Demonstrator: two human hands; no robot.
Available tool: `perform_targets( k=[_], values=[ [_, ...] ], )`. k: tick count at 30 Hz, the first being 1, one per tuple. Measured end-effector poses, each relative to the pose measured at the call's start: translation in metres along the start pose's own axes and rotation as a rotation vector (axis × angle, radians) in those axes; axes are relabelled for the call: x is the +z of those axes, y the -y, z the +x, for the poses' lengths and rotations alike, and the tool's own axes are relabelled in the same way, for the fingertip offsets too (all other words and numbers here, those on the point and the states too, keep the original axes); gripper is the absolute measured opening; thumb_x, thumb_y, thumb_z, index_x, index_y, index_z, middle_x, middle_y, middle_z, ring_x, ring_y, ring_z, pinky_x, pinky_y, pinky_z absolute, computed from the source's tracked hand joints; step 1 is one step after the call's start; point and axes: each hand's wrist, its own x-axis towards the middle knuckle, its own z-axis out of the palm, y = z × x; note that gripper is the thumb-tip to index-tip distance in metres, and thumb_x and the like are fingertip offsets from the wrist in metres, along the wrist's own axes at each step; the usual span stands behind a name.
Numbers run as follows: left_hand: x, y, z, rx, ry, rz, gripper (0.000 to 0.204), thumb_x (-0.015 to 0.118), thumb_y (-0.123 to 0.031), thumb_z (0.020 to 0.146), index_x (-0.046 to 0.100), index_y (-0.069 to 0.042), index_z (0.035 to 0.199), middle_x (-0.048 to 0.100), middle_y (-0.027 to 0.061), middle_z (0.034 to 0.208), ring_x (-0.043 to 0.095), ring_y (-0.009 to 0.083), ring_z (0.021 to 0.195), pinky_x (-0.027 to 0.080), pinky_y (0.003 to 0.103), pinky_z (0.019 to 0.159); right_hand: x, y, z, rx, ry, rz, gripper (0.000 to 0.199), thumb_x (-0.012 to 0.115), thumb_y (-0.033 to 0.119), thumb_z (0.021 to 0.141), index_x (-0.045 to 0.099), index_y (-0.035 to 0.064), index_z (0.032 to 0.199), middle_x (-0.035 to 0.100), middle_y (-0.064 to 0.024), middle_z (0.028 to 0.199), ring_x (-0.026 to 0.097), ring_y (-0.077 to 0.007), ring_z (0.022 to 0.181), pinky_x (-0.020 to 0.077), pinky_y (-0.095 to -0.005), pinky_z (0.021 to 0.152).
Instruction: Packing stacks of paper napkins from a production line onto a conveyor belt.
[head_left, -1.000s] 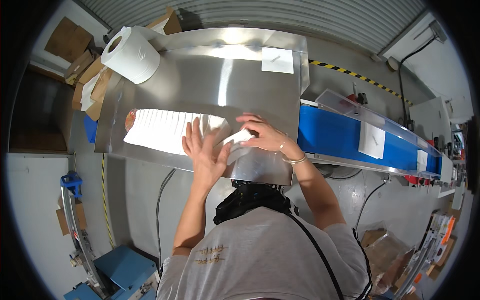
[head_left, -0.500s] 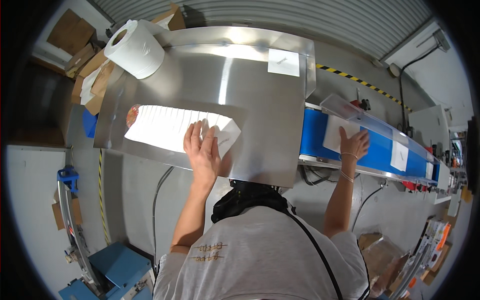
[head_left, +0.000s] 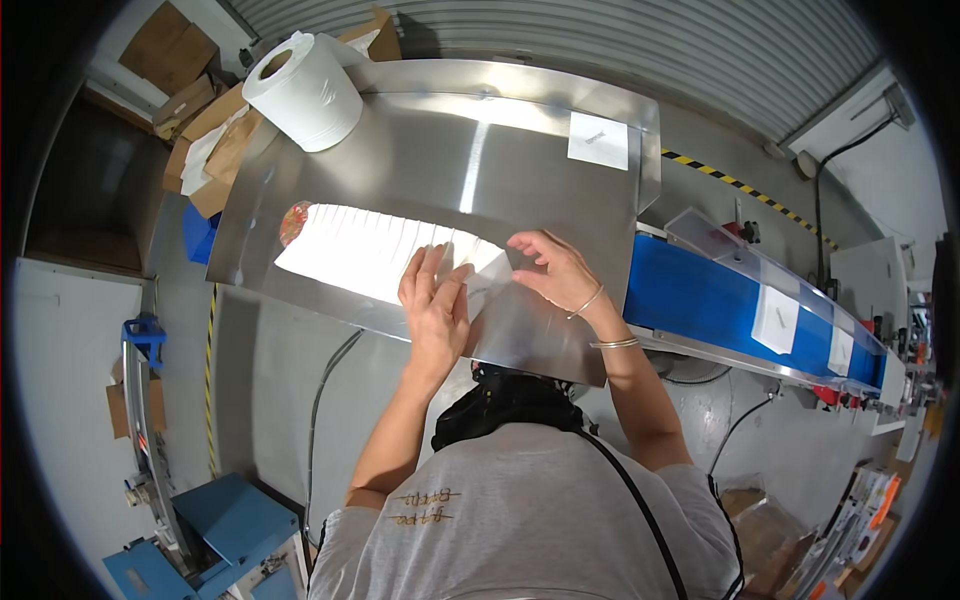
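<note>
A long overlapping row of flat white packets (head_left: 345,250) lies on the steel table, fanned out toward the right. A red patterned round thing (head_left: 294,224) sits against its left end. My left hand (head_left: 436,312) rests on the right part of the row, fingers stretched out over the packets. At the row's right end is my right hand (head_left: 562,276), thumb and fingers apart, with nothing visible between them. Whether its fingertips touch the last packet, I cannot tell. On the blue conveyor belt (head_left: 680,285) to the right lie a white packet (head_left: 775,320) and another one farther along (head_left: 841,351).
The steel table (head_left: 410,170) has a raised back edge. A big white roll (head_left: 318,100) stands at its far left corner, beside open cardboard boxes (head_left: 205,165). One white packet (head_left: 598,142) lies at the far right corner. A clear guard (head_left: 715,238) runs along the belt's far side.
My right hand has left the packet on the belt and come back left to the row's end. That packet has travelled right along the belt. My left hand stays on the row.
</note>
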Motion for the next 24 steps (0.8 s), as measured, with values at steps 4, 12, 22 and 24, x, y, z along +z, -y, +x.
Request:
perform_targets(
  k=[4,12,22,24],
  values=[
    [-0.006,-0.001,0.004,0.058,0.056,0.008,0.029,0.065,0.0,0.076,0.068,-0.006,0.105,0.046,0.0163,0.135,0.036,0.0406,0.128,0.027,0.051,0.104,0.002,0.005,0.008,0.03,0.173,0.136,0.04,0.073,0.01,0.076,0.059,0.0088,0.113,0.057,-0.0053,0.118,0.056,-0.0219,0.105,0.0475,-0.0323,0.087],
    [-0.002,0.011,0.013,-0.116,0.025,-0.011,0.034,0.067,-0.001,0.076,0.064,-0.003,0.109,0.046,0.0193,0.133,0.037,0.0408,0.127,0.027,0.051,0.104,-0.02,-0.055,-0.054,0.299,-0.123,0.446,0.031,0.063,0.022,0.091,0.055,0.0021,0.113,0.062,-0.0049,0.101,0.057,-0.0111,0.088,0.0481,-0.0265,0.074],
    [-0.001,0.013,0.013,-0.017,-0.036,0.015,0.026,0.067,0.001,0.076,0.068,-0.003,0.102,0.05,0.0178,0.129,0.041,0.0392,0.124,0.035,0.047,0.1,-0.124,-0.098,-0.12,0.504,-0.953,-1.436,0.046,0.074,0.027,0.077,0.059,0.003,0.114,0.063,-0.018,0.107,0.059,-0.0333,0.096,0.0463,-0.039,0.083],
    [-0.001,0.015,0.012,0.0,-0.035,0.014,0.025,0.067,0.001,0.076,0.069,-0.003,0.101,0.051,0.0168,0.129,0.042,0.0392,0.124,0.035,0.047,0.1,-0.107,-0.085,-0.094,0.276,-0.719,-0.9,0.047,0.075,0.019,0.075,0.057,0.0062,0.117,0.059,-0.014,0.116,0.056,-0.032,0.105,0.0443,-0.0402,0.09]
  ],
)
